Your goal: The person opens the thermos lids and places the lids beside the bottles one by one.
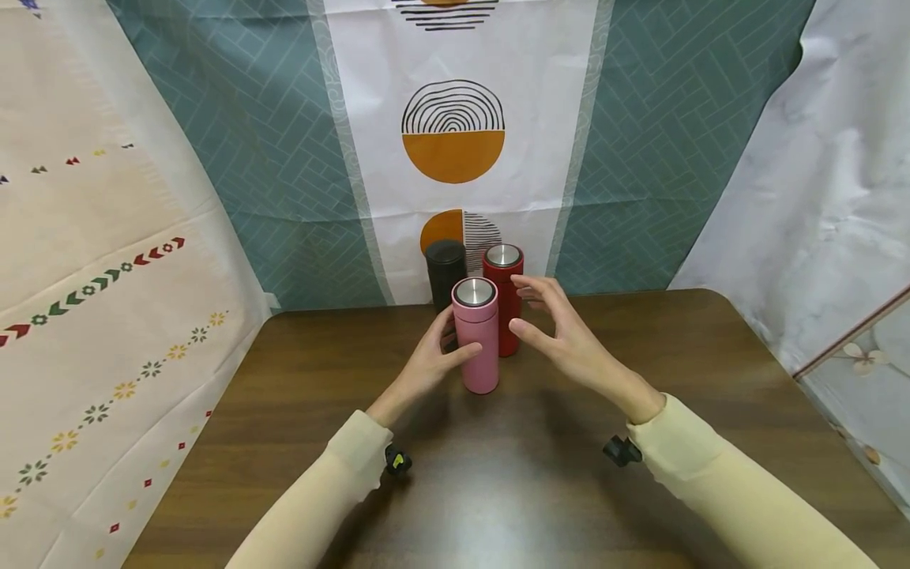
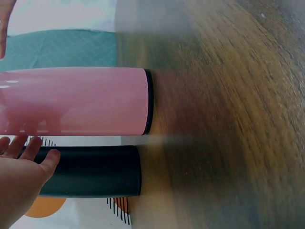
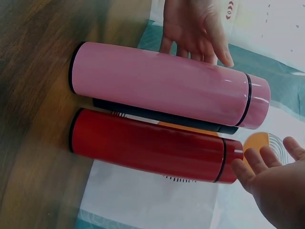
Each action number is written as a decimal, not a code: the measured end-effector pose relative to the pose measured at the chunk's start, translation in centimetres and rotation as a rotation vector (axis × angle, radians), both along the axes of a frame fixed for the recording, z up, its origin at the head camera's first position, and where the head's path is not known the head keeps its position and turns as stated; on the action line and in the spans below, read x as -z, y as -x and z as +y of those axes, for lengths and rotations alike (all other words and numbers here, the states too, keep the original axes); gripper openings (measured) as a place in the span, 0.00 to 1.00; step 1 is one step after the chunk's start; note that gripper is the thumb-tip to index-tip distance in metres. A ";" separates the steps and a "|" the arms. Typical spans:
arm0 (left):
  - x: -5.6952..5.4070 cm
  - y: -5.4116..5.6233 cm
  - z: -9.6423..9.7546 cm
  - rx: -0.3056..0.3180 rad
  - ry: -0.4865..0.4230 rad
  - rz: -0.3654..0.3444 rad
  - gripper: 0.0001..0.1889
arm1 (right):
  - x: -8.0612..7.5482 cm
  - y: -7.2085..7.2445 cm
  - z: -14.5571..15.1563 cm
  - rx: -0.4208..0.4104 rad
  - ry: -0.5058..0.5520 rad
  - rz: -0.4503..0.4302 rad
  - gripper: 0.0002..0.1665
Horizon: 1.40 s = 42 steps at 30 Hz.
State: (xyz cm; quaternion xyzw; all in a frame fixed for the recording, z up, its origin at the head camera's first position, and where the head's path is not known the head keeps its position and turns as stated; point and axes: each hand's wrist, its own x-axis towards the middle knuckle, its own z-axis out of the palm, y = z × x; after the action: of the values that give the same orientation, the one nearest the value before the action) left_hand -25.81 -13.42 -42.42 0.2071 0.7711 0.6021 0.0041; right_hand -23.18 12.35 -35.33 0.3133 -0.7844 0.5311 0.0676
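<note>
A pink thermos flask (image 1: 479, 348) with a steel-topped lid stands upright on the table. My left hand (image 1: 434, 354) is at its left side, thumb in front and fingers behind; in the left wrist view the fingertips (image 2: 33, 147) come right up to the flask's edge. Behind to the right stands a red thermos flask (image 1: 506, 308), partly hidden by the pink one. Beside its lid is my right hand (image 1: 558, 328), thumb and fingers spread apart with nothing between them. A black thermos flask (image 1: 446, 273) stands behind to the left, its lower part mostly hidden.
The brown wooden table (image 1: 320, 356) ends just behind the flasks at a hanging patterned cloth (image 1: 284, 158). A cream embroidered cloth (image 1: 107, 332) hangs on the left, a white cloth (image 1: 803, 213) on the right.
</note>
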 end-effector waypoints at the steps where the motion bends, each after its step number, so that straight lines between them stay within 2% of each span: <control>1: 0.0 0.0 0.1 0.003 -0.006 -0.001 0.44 | 0.0 0.0 0.0 0.001 0.001 0.002 0.38; 8: 0.2 0.1 0.5 0.002 -0.023 -0.022 0.44 | 0.3 0.6 -0.3 -0.001 0.014 0.015 0.37; 14: 0.6 0.3 0.8 -0.002 -0.038 -0.013 0.46 | 0.6 0.7 -0.5 -0.008 0.035 0.023 0.36; 20: 0.7 0.3 1.1 -0.013 -0.063 -0.013 0.43 | 0.9 0.8 -0.7 -0.010 0.044 0.016 0.36; 35: 1.0 0.5 2.0 -0.044 -0.144 0.006 0.44 | 0.8 0.7 -0.6 -0.002 0.044 0.005 0.35; 42: 1.2 0.5 2.1 -0.060 -0.138 0.010 0.42 | 0.7 0.6 -0.7 -0.004 0.047 0.010 0.35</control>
State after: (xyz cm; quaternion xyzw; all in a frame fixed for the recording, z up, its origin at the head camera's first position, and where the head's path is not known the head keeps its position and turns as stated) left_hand -26.31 -11.30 -43.64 0.1865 0.7335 0.6529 -0.0320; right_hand -23.78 11.62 -36.01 0.3159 -0.7707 0.5479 0.0780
